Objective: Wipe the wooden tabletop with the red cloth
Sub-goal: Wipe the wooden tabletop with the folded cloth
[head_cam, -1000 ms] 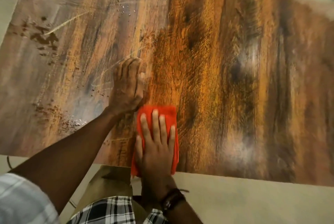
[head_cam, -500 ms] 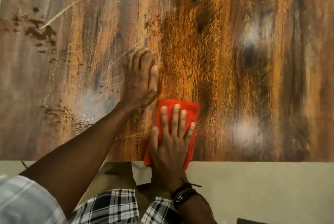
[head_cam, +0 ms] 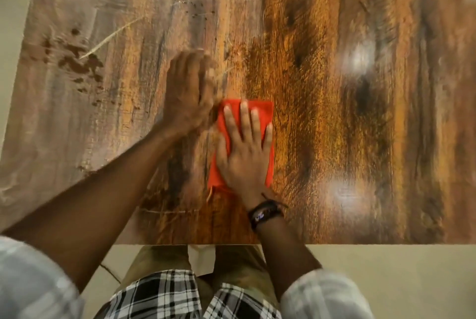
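Fingers (head_cam: 243, 117) of the right hand (head_cam: 244, 156) lie straight, pressing the red cloth (head_cam: 265, 111) flat on the table (head_cam: 334, 138), toward its near edge. Beside it the left hand (head_cam: 186, 94), blurred, rests holding nothing.

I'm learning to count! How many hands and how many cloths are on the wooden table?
Hands: 2, the left hand and the right hand
Red cloth: 1, under the right hand
Total: 3 things on the wooden tabletop
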